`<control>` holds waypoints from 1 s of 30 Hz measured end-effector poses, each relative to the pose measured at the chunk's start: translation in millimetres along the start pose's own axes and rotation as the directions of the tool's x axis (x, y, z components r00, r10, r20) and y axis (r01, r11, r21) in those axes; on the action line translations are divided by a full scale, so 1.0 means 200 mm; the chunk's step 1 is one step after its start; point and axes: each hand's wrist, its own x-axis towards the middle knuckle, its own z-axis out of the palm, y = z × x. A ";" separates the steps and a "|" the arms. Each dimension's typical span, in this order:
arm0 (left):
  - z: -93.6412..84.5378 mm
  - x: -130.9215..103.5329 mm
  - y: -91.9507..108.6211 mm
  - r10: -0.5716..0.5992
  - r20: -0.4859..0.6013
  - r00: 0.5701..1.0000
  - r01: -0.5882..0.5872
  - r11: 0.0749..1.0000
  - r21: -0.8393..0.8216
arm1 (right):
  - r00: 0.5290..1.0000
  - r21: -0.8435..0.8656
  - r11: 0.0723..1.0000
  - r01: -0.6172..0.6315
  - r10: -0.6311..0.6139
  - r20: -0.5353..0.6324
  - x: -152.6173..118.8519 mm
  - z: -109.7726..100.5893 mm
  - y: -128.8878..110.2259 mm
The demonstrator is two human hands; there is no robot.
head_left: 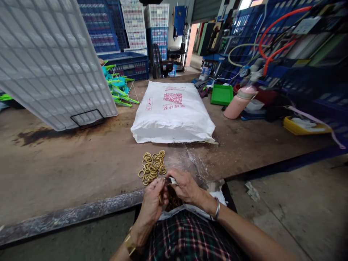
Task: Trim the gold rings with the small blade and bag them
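My left hand [153,199] is closed at the table's front edge, with a brass-coloured ring [161,198] in its fingers. Close beside it, my right hand [188,187] grips a small dark-tipped tool with a whitish handle [174,180], its tip meeting my left fingertips. What kind of tool it is, I cannot tell. Just beyond my left hand lies a loose pile of brass rings [151,167]. More, darker rings [174,201] sit below my hands in a pale bag or cloth [182,208] on my lap, partly hidden by the hands.
A white printed sack [174,112] lies flat on the worn table [95,163]. To its left stands a white slatted crate [59,65] beside green plastic parts [121,88]. A green tray [221,95], a pink bottle [239,103] and a yellow tray [306,127] are on the right.
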 end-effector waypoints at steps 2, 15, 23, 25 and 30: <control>0.00 0.00 -0.01 0.045 -0.019 0.999 -0.043 0.997 0.062 | 0.999 0.061 0.997 -0.051 0.052 -0.007 0.00 0.00 -0.02; -0.05 0.01 -0.03 0.242 0.003 0.970 -0.223 0.891 0.394 | 0.917 0.371 0.841 -0.394 0.387 0.098 0.04 0.04 -0.02; -0.02 -0.02 0.00 0.026 0.070 0.997 -0.039 0.980 0.193 | 0.922 0.362 0.850 -0.382 0.376 0.092 0.04 0.03 -0.06; -0.01 -0.02 0.01 0.024 0.083 0.996 -0.037 0.986 0.161 | 0.922 0.395 0.838 -0.376 0.380 0.071 0.04 0.03 -0.05; -0.01 -0.03 0.01 0.055 0.067 0.996 -0.063 0.990 0.127 | 0.948 0.231 0.923 -0.307 0.318 -0.008 0.01 0.03 -0.04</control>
